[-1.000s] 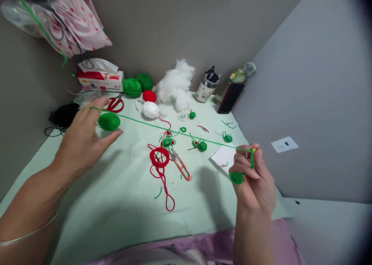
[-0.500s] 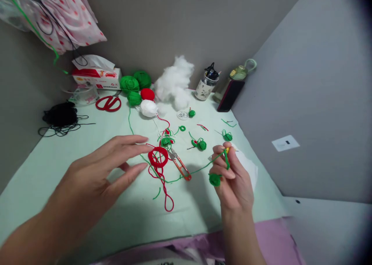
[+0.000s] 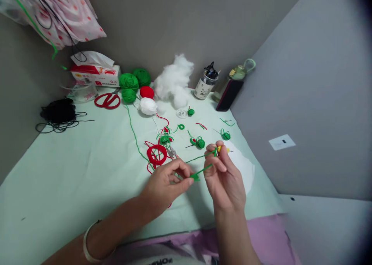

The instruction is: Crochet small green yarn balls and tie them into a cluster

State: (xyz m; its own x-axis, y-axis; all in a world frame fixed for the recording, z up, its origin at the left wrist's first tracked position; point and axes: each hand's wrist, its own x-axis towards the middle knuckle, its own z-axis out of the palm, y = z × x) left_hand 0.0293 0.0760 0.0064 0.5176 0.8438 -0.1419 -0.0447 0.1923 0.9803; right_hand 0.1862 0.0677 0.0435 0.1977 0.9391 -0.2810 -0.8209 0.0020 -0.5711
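My left hand (image 3: pixel 167 183) pinches a small green crocheted piece (image 3: pixel 195 177) between thumb and fingers. From that piece a green strand runs up to my right hand (image 3: pixel 226 176). Closed in the right fingers is a crochet hook (image 3: pixel 220 148) with a yellow handle, partly hidden by them. Green yarn (image 3: pixel 200 156) passes over the right fingers at the hook and trails left across the table. Behind my left hand lie a coil of red yarn (image 3: pixel 148 156) and thread snips (image 3: pixel 173 152), the snips partly covered.
Small green crocheted balls (image 3: pixel 200 142) and yarn scraps lie mid-table. Farther back are green yarn balls (image 3: pixel 128 81), white stuffing (image 3: pixel 174 77), red scissors (image 3: pixel 107 101), a pen cup (image 3: pixel 205 87) and a phone (image 3: pixel 230 95) against a bottle. Black yarn (image 3: pixel 58 112) sits left.
My left hand has come right from beside the red coil and taken hold of the green crocheted piece that hung below my right hand. The right hand has shifted slightly left, still gripping the hook.
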